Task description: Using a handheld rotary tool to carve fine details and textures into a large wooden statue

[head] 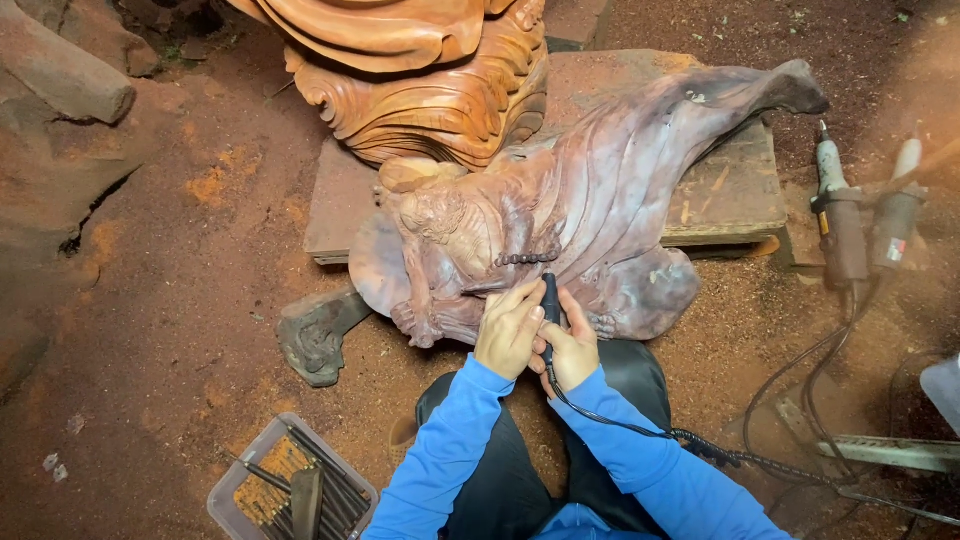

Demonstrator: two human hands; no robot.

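The rotary tool is a slim black handpiece, held upright with its tip against the carving just below a string of carved beads. It looks light and rigid, best held low on the barrel like a pen; its coiled cord trails off to the right and probably tugs a little. The right hand has its fingers closed around the barrel. The left hand is curled beside it, touching both tool and wood, seemingly steadying. The carving, a reddish robed figure lying on its side, looks heavy and hard, though its fine folds seem likely to chip. It rests partly on a wooden slab. Two more power tools lie to the right, and a tray of chisels sits lower left on the sawdust floor.
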